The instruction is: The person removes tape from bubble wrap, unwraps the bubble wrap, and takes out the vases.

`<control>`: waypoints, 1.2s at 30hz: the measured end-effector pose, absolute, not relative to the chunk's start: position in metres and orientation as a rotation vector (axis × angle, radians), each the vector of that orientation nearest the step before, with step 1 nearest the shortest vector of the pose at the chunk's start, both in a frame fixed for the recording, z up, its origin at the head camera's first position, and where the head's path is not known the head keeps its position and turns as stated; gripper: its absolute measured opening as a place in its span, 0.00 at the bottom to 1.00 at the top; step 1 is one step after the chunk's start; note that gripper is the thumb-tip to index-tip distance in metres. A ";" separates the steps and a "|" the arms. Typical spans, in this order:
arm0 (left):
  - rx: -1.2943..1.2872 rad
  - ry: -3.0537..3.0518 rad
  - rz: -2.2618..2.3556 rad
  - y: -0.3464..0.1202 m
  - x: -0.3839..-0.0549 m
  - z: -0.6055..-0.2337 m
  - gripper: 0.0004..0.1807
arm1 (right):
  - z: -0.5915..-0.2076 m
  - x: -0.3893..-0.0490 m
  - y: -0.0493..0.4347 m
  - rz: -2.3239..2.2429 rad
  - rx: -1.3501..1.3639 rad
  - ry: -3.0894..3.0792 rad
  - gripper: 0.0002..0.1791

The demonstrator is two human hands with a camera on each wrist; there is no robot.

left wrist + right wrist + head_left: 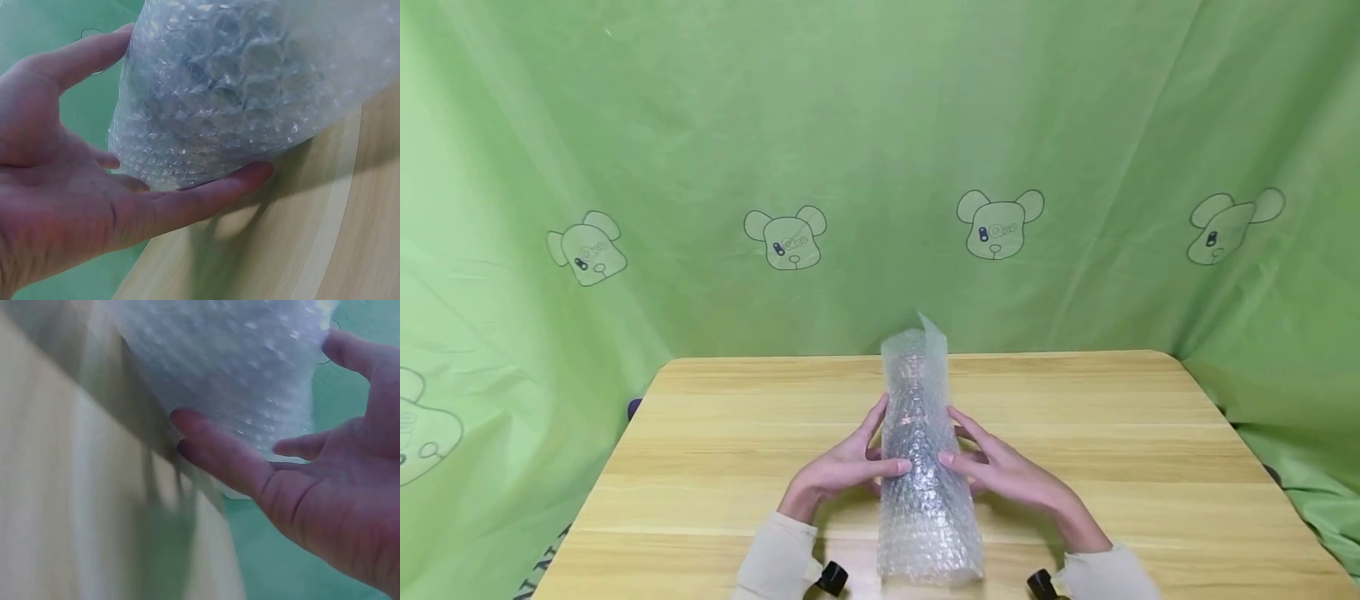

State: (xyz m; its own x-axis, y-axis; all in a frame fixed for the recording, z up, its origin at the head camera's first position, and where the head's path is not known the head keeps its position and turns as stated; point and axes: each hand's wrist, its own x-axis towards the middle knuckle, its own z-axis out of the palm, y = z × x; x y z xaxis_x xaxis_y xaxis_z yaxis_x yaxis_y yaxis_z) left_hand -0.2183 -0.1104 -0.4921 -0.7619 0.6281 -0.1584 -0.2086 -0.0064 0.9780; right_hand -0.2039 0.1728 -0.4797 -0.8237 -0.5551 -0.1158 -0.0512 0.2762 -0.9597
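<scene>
A long bundle of clear bubble wrap (925, 517) points away from me over the table, with a dark shape showing faintly through its layers. What is inside cannot be made out. My left hand (842, 465) holds its left side, thumb on the upper face and fingers along the flank. On the opposite side my right hand (1011, 475) holds it the same way. In the left wrist view, fingers (206, 199) reach under the lower edge of the wrap. The right wrist view shows fingertips (190, 422) against its underside. A loose flap of wrap sticks up at the far end.
The wooden table (737, 400) has rounded far corners. Behind and beside it hangs a green curtain (880, 125) printed with bear heads. Small black devices (832, 577) are strapped at both wrists.
</scene>
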 end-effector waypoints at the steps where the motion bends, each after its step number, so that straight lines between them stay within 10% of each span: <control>1: 0.434 1.688 1.829 -0.110 -0.218 -0.491 0.64 | -0.477 -0.205 0.175 -1.555 -0.565 2.145 0.46; 13: 0.399 1.652 1.837 -0.106 -0.219 -0.491 0.62 | -0.414 -0.226 0.170 -1.235 -0.951 2.750 0.20; 36: 0.391 1.700 1.811 -0.103 -0.217 -0.493 0.62 | -0.402 -0.247 0.121 -0.667 -1.320 2.767 0.11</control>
State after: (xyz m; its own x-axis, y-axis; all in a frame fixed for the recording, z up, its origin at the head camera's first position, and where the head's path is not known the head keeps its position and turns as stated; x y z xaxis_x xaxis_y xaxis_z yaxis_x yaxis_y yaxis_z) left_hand -0.2172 -0.1030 -0.4933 -0.7661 0.6128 -0.1938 -0.2324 0.0171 0.9725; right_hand -0.2474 0.1208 -0.4020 -0.6457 -0.7432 0.1754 -0.7414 0.5552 -0.3769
